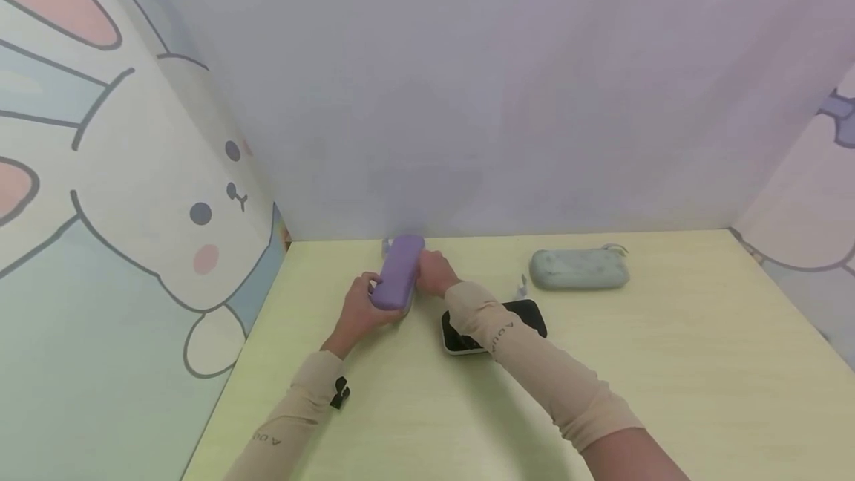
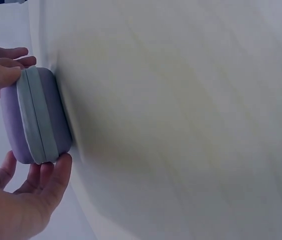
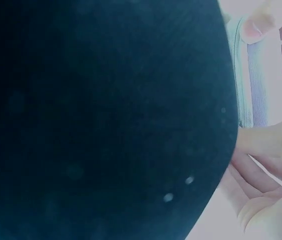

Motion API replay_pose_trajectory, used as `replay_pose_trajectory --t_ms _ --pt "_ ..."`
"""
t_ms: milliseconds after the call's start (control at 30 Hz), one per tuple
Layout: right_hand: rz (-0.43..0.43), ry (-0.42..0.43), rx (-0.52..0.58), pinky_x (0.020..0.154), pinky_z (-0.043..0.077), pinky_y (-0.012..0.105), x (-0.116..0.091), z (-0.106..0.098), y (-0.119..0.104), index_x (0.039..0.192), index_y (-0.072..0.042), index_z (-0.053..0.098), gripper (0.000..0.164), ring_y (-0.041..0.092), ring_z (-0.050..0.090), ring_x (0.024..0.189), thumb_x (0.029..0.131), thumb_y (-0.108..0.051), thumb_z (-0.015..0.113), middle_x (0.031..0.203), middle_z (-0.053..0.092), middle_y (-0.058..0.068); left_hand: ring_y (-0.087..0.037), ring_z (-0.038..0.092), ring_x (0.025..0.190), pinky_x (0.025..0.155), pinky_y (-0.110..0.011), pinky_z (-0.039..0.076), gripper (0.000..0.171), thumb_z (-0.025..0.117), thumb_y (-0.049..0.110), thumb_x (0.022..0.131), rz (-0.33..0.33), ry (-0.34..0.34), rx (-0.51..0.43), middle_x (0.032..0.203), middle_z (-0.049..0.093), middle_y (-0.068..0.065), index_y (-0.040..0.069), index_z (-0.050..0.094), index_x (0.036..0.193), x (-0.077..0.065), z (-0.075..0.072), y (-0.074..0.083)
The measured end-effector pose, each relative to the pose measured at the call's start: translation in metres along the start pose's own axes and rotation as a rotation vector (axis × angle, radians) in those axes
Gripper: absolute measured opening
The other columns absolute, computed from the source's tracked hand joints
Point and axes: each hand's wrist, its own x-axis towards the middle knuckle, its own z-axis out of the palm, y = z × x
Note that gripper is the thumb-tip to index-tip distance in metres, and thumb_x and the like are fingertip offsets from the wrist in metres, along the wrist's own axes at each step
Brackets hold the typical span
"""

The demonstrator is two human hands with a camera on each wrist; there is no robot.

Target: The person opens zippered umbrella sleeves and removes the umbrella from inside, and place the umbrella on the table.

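A purple zip case with a pale grey-green zip band is tilted up over the table near the back wall. My left hand grips its near end, thumb on one side and fingers on the other. Both edges of that grip show in the left wrist view, around the zip band. At the case's right side, my right hand has curled fingers against the seam. Its fingertips are partly hidden by a large dark shape in the right wrist view.
A black case with a light rim lies under my right forearm. Farther right, a grey-green case with a strap loop stands on the pale yellow table. The back wall rises just behind the purple case; a rabbit-painted wall bounds the left.
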Motion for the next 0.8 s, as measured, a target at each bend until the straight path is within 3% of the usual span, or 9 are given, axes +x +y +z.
replay_pose_trajectory --t_ms 333,567,800 --pt "0.023 -0.035 0.022 0.054 0.041 0.030 0.001 0.000 0.005 0.062 -0.008 0.039 0.028 0.019 0.046 0.057 0.078 0.009 0.054 0.062 0.045 0.004 -0.025 0.048 0.085 0.071 -0.038 0.044 0.071 0.087 0.026 0.058 -0.008 0.058 0.053 0.095 0.049 -0.013 0.003 0.048 0.112 -0.004 0.009 0.009" --pt "0.020 -0.066 0.063 0.053 0.042 0.027 -0.001 0.000 0.006 0.060 -0.006 0.045 0.026 0.017 0.047 0.055 0.077 0.012 0.054 0.060 0.049 0.005 -0.025 0.048 0.087 0.072 -0.038 0.044 0.072 0.087 0.027 0.059 -0.053 0.052 0.060 0.095 0.049 -0.013 0.003 0.048 0.115 -0.006 0.010 0.012" --pt "0.015 -0.086 0.064 0.050 0.041 0.026 -0.003 -0.002 0.005 0.060 -0.007 0.042 0.027 0.017 0.046 0.053 0.079 0.010 0.052 0.060 0.048 0.006 -0.026 0.048 0.088 0.072 -0.039 0.044 0.071 0.086 0.027 0.060 -0.073 0.055 0.054 0.096 0.048 -0.013 0.005 0.047 0.115 -0.007 0.009 0.015"
